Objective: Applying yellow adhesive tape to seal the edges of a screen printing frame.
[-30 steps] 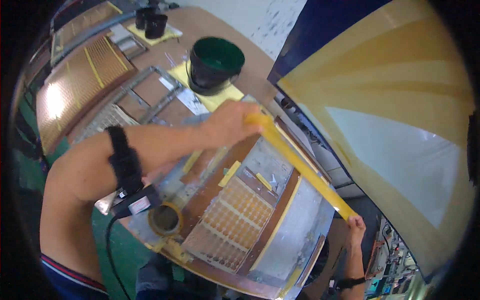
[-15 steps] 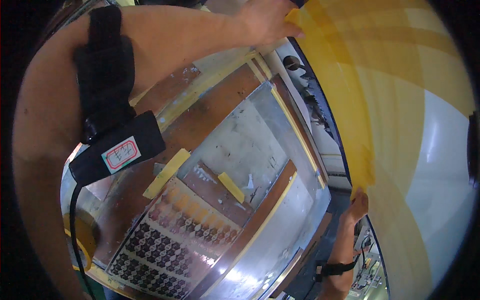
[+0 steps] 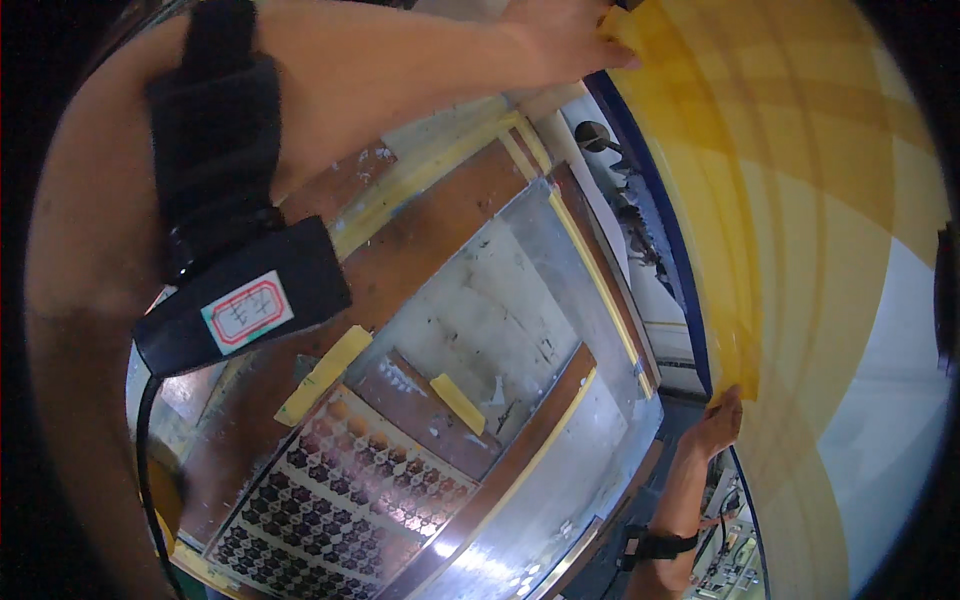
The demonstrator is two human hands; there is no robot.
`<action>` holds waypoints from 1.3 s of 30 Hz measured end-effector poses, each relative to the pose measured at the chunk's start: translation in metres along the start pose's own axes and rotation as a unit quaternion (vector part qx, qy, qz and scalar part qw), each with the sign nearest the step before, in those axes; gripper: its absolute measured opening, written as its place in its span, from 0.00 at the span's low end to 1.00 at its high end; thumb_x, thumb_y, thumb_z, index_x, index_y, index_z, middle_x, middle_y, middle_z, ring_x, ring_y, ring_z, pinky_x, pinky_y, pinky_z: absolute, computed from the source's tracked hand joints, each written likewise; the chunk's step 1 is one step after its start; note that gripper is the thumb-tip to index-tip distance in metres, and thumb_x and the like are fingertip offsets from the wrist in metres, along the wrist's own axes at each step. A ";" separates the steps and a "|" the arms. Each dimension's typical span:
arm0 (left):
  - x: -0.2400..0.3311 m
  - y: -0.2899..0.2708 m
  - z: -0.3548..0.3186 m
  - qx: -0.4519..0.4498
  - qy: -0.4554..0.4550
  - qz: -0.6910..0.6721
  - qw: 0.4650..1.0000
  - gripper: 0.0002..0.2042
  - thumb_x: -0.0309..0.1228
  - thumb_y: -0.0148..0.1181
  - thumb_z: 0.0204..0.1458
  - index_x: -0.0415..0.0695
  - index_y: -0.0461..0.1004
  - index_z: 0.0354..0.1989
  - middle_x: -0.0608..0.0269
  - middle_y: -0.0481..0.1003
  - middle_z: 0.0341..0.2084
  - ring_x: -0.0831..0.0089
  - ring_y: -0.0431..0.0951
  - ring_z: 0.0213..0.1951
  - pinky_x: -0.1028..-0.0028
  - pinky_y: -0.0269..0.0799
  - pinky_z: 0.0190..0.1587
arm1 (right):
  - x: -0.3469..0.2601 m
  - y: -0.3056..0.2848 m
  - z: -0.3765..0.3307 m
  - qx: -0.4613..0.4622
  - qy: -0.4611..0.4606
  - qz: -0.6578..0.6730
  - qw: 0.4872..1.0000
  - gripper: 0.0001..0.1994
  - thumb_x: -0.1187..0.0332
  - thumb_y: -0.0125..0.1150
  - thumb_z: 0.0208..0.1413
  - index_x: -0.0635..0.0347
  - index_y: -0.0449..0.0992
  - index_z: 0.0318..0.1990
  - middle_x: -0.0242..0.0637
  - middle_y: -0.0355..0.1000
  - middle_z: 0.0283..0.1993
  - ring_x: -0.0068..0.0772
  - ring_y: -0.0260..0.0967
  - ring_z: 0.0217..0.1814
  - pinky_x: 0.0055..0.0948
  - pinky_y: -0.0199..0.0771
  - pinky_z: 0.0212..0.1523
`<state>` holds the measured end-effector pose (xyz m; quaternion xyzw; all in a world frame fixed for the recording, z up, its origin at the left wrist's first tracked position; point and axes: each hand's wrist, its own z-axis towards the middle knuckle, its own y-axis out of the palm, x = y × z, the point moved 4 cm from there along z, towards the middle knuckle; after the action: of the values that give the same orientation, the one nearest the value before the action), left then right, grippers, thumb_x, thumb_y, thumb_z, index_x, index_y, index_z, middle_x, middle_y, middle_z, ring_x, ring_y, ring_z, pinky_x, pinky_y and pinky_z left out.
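A raised panel point(image 3: 870, 380) fills the right side, whitish with broad bands of translucent yellow film and a dark blue edge. Along that edge runs a darker strip of yellow tape point(image 3: 715, 230). At its upper end, my left hand point(image 3: 570, 40) has its fingers closed on the tape, partly cut off by the top of the view. Lower down, my right hand point(image 3: 717, 425) pinches the strip's bottom end beside the panel edge. Between both hands the strip lies along or just over the panel; I cannot tell how much of it touches.
Below lies a worktable with brown boards point(image 3: 440, 230), a grey plate point(image 3: 490, 290) and yellow tape pieces point(image 3: 325, 375). A sheet with dark star patterns point(image 3: 330, 500) lies at the near left. A black device point(image 3: 240, 300) with a cable is strapped to my left arm. Machinery point(image 3: 730, 550) shows lower right.
My left hand has shifted slightly right. The yellow strip has moved a little with it, and more of the dark blue panel edge shows. Both hands keep their hold.
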<state>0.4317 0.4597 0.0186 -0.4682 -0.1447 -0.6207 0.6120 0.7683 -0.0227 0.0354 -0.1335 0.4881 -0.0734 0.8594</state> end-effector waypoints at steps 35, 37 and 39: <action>0.011 -0.370 -0.316 -0.045 -0.331 -0.216 0.917 0.05 0.18 0.58 0.54 0.38 0.73 0.37 0.59 0.75 0.36 0.76 0.74 0.41 0.75 0.70 0.46 | -0.186 0.291 -0.104 -0.336 -0.340 -0.320 0.818 0.25 0.62 0.64 0.54 0.70 0.73 0.56 0.57 0.73 0.56 0.53 0.69 0.62 0.41 0.64 0.65; 0.024 -0.400 -0.344 -0.046 -0.324 -0.211 0.921 0.05 0.18 0.60 0.53 0.39 0.73 0.37 0.58 0.76 0.36 0.74 0.76 0.40 0.73 0.72 0.44 | -0.235 0.360 -0.137 -0.370 -0.319 -0.333 0.806 0.23 0.62 0.64 0.54 0.69 0.75 0.54 0.55 0.75 0.54 0.52 0.70 0.61 0.40 0.65 0.63; 0.040 -0.428 -0.361 -0.036 -0.321 -0.178 0.929 0.06 0.18 0.60 0.52 0.39 0.74 0.37 0.57 0.76 0.35 0.71 0.77 0.39 0.73 0.72 0.43 | -0.269 0.402 -0.155 -0.404 -0.282 -0.357 0.793 0.23 0.62 0.64 0.54 0.69 0.76 0.54 0.54 0.76 0.53 0.51 0.70 0.61 0.39 0.65 0.63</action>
<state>-0.0895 0.2526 0.0292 -0.6309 -0.3921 -0.5409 0.3945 0.4955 0.4053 0.0585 -0.6484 0.1269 -0.1299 0.7393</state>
